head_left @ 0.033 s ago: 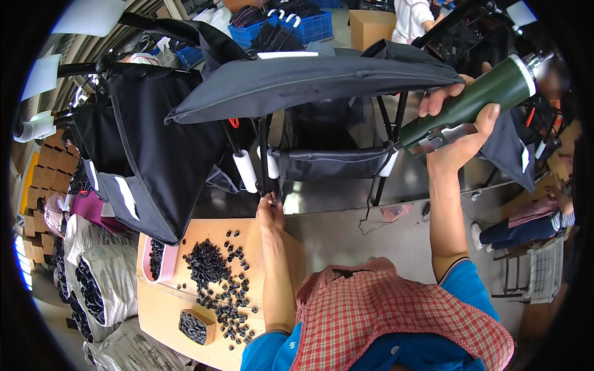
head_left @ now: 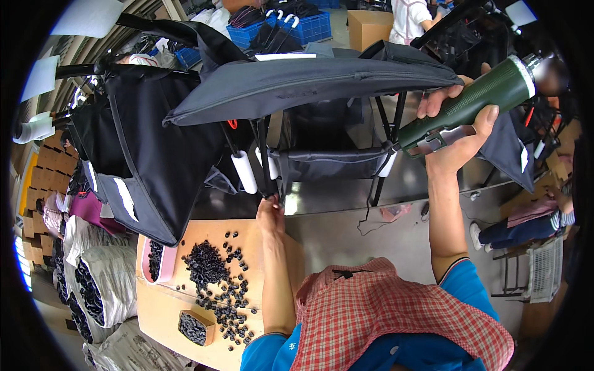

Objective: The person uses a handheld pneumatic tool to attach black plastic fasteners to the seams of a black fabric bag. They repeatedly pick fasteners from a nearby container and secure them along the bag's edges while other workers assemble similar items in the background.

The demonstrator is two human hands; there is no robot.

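Note:
My right hand [head_left: 461, 133] is wrapped round a dark green in-line power screwdriver [head_left: 476, 102] with a metal lever on its side. Its narrow tip points down-left at the joint of a black folding frame [head_left: 395, 123], which looks like a stroller's. Whether the tip touches the joint is hard to tell. Lower and to the left, my left hand [head_left: 271, 213] is closed round the bottom end of a black frame tube [head_left: 264, 154]; its fingertips are partly hidden. Black fabric [head_left: 315, 83] stretches over the frame, with white foam sleeves [head_left: 245, 173] on its lower tubes.
A cardboard-topped table [head_left: 161, 309] at the left bears a heap of small black plastic parts [head_left: 210, 263], a pink tray [head_left: 166, 263] and a small cardboard box [head_left: 209, 331]. Stuffed sacks [head_left: 114, 278] stand beyond. A white crate [head_left: 544, 272] and another person [head_left: 520, 226] are at the right.

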